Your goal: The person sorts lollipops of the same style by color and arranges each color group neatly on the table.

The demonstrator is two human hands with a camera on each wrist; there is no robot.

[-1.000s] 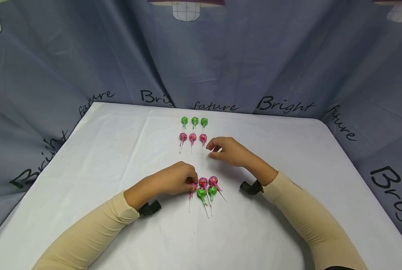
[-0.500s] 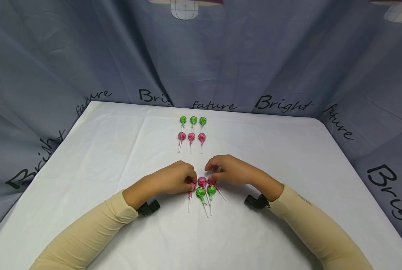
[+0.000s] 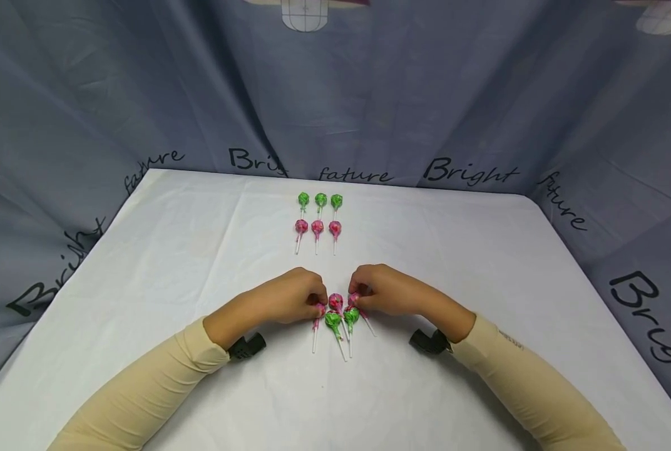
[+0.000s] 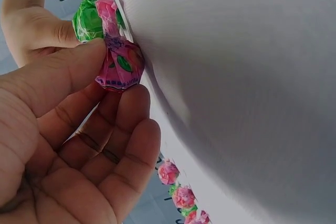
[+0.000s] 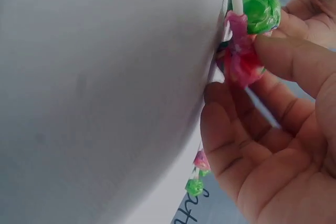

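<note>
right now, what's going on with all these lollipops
A person's left hand pinches the leftmost pink lollipop of a near group, while their right hand holds the rightmost pink lollipop there. Between the hands are a middle pink lollipop and two green lollipops, untouched. Farther away on the white tablecloth, six more lie in two neat rows: three green ones at the back and three pink ones in front.

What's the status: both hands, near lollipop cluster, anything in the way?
Left hand pinches left-end pink lollipop. Right hand pinches right-end pink lollipop. Close by: middle pink lollipop, two green lollipops; might get in the way.
</note>
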